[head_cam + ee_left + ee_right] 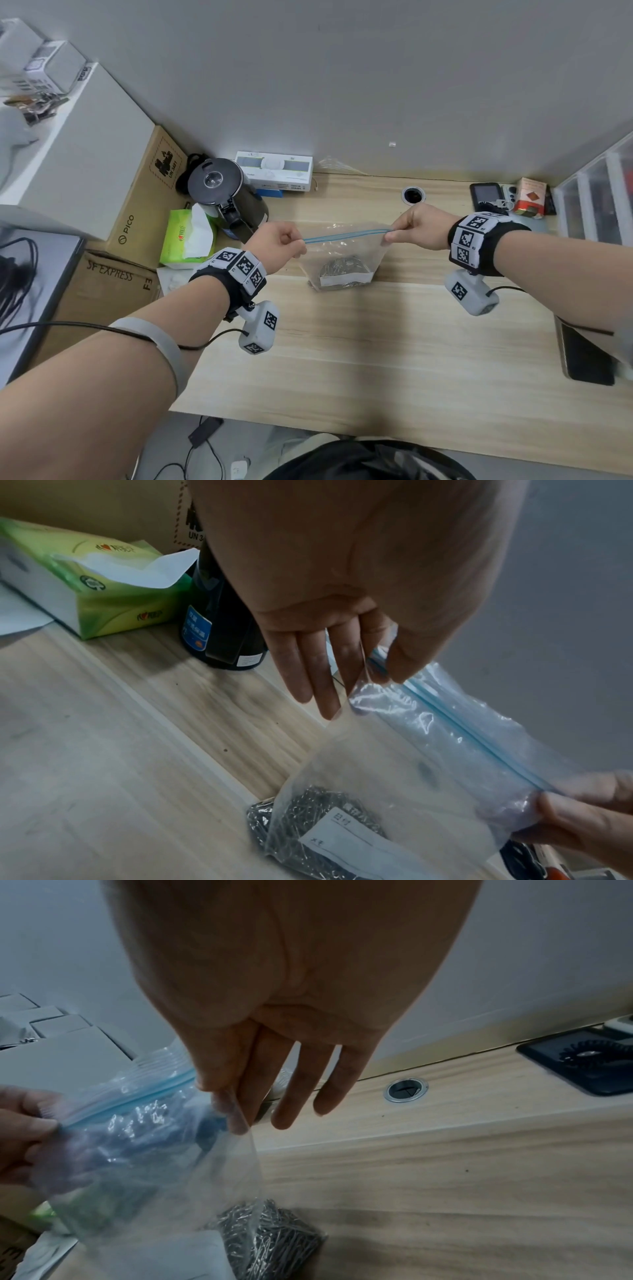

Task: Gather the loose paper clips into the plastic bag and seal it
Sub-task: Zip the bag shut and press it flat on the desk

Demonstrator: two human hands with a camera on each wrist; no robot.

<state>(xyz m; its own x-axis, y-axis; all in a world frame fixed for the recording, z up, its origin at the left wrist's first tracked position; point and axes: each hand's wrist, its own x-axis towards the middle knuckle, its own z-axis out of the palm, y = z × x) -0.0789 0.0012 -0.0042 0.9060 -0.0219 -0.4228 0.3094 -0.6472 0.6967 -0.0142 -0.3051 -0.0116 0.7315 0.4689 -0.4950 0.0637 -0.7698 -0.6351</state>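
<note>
stretching between the two hands, the clear plastic zip bag (342,255) with the blue seal strip (346,235) is being held up by its top corners above the light wooden desk (376,342), its bottom resting on the wood. the strip's left end is being pinched by the left hand (279,246) between thumb and forefinger, the other fingers hanging straight, and its right end is being pinched the same way by the right hand (419,228). the heap of grey metal paper clips (339,267) is being kept inside the bag's bottom, behind a white label (346,278), near a black kettle (227,197) and a green tissue pack (186,236).
</note>
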